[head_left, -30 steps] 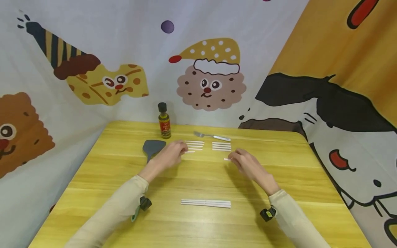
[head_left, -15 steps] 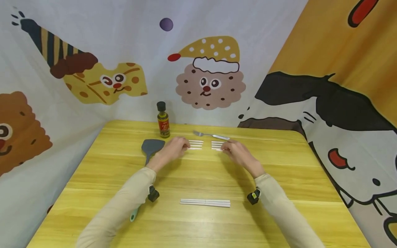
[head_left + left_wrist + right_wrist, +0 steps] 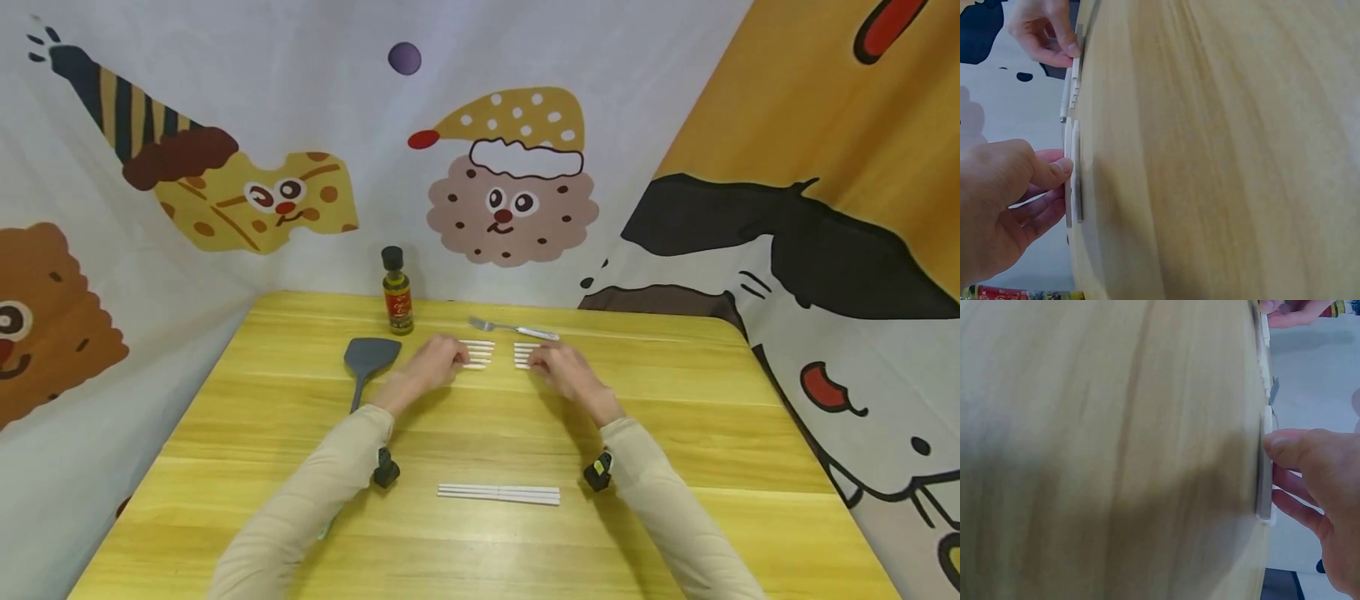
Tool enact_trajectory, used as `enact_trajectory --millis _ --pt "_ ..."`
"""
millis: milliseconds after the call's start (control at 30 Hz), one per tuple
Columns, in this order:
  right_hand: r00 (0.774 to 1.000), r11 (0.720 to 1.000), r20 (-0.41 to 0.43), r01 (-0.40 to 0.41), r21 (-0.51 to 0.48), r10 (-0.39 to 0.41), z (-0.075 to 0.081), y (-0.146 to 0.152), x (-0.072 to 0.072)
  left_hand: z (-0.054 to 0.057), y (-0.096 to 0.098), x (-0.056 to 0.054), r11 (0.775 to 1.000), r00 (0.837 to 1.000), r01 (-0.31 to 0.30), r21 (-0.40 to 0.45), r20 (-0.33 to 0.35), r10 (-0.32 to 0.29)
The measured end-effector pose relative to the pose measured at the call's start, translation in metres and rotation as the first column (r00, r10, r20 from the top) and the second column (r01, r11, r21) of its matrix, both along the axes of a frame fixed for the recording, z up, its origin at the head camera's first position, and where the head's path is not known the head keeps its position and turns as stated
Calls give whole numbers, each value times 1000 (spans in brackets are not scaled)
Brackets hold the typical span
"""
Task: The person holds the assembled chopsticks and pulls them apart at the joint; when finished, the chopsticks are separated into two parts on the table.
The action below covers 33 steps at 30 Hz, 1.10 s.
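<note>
On the table, my left sleeve hides part of the spatula. My left hand pinches one white stick at the left row, my right hand pinches another stick at the right; both hands cover the rows' outer ends.

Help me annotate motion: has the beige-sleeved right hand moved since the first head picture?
Yes: against the slim, pale-handled silver metal fork in the head view, the right hand has moved leftward and forward, closer to it.

The sticks are white, the spatula blade grey, the table yellow with wood grain.
</note>
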State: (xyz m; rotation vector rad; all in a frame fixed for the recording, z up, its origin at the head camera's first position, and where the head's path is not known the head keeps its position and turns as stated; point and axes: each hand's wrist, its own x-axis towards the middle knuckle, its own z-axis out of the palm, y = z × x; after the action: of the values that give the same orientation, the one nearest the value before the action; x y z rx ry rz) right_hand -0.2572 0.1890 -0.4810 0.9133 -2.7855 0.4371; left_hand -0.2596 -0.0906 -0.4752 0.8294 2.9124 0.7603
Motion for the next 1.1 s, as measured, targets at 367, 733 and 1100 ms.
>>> enact_trajectory --millis 367,733,1100 --pt "1000 999 1 6 -33 -6 -8 1 0 -10 4 -2 999 1000 22 38 11 -22" --pt "1000 998 19 15 -56 -14 -8 2 4 -12 7 -3 999 1000 24 49 6 -25" --pt "995 994 -83 -59 -89 52 0 3 11 -14 7 -2 998 1000 7 64 1 -7"
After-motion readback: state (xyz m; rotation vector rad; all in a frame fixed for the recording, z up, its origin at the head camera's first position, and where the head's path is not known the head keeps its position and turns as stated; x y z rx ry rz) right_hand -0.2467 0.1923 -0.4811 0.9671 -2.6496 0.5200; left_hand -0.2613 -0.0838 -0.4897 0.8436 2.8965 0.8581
